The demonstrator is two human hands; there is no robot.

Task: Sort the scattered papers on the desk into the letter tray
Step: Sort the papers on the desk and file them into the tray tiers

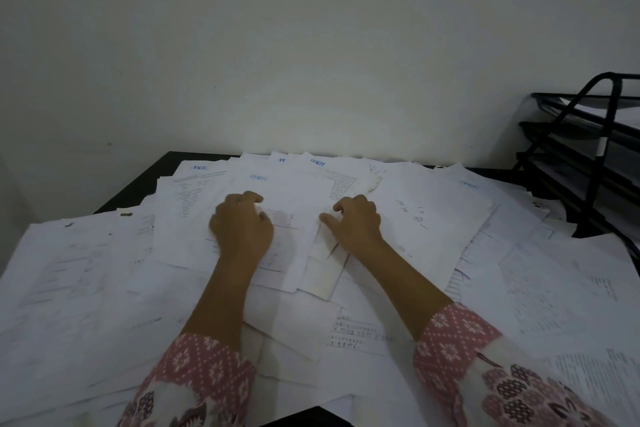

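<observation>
The papers (433,218) lie all over the desk (145,180), one on top of another, in a big messy heap that hides almost all of the dark top. The top sheet (298,194) in the middle has small blue letters near its far edge, and this is the one the person is working on. The sorting looks like it is only at the start, because so many sheets are out on the desk. The step right now seems to be picking up this one sheet. The left hand (242,229) sits on the left side of the sheet with its fingers bent tight, and a little bit of white paper shows between the fingers and thumb, so it seems to pinch the sheet there. The right hand (356,222) is at the right edge of the same sheet. Its finger and thumb are bent like a claw with a small gap between them, and it is too hard to tell if they have hold of the edge or only touch it. Next, the sheet needs to be lifted free without dragging the others, then carried to the right. The black letter tray (595,163) stands there at the far right of the desk, with shelves stacked one above another.
</observation>
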